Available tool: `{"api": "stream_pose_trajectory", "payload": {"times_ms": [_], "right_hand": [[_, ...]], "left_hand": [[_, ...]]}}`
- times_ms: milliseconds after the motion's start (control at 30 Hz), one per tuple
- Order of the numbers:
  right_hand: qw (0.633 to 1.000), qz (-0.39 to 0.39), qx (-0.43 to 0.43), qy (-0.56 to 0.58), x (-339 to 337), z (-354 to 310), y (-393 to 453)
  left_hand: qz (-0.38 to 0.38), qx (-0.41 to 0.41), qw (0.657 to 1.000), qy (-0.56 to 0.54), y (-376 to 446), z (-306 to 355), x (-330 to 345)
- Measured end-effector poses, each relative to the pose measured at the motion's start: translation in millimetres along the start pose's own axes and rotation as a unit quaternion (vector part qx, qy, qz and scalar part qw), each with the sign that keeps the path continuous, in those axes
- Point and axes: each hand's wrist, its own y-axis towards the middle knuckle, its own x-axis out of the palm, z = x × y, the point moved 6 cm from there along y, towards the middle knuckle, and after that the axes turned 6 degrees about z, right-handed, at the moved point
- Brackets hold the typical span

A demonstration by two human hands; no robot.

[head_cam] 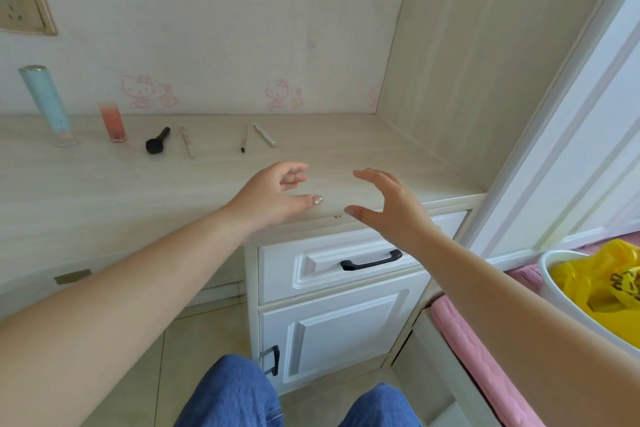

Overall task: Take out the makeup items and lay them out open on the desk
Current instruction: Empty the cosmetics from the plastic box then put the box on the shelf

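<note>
- Left hand (277,192) hangs over the front edge of the desk (104,184), fingers loosely curled, thumb out, holding nothing.
- Right hand (388,208) hangs beside it, fingers spread and relaxed, also empty.
- Makeup items lie in a row near the back wall: blue tube (46,104) and pink bottle (112,121) upright, black brush (157,140), pale pencil (187,147), thin brush (244,139) and its silver cap (265,135) lying flat, well apart from both hands.
- Risk, as judged: the tall blue tube stands on a narrow base; a sweeping forearm could topple it. The loose pencils could roll if nudged.
- The drawer (363,263) below is closed; whether more items remain inside cannot be told.
- Writing: none legible on the items. Pink cartoon-cat prints (136,90) mark the wall; dark print on the yellow bag (602,284) is unreadable.
</note>
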Motion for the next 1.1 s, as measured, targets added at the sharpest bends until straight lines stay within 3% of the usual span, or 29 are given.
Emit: {"api": "stream_pose_trajectory", "payload": {"times_ms": [433,600,800,1100], "right_hand": [[0.973,-0.134,-0.007,0.19,108,-33,98],[0.959,-0.196,-0.012,0.204,139,-67,135],[0.938,-0.27,-0.002,0.217,144,-153,170],[0.883,-0.398,-0.082,0.234,194,-337,186]], "left_hand": [[0.054,-0.065,0.996,0.015,57,-55,-87],[0.092,-0.122,0.988,-0.014,68,-56,-126],[0.175,-0.194,0.963,-0.061,46,-24,-218],[0.325,-0.251,0.91,-0.062,-55,3,-388]]}}
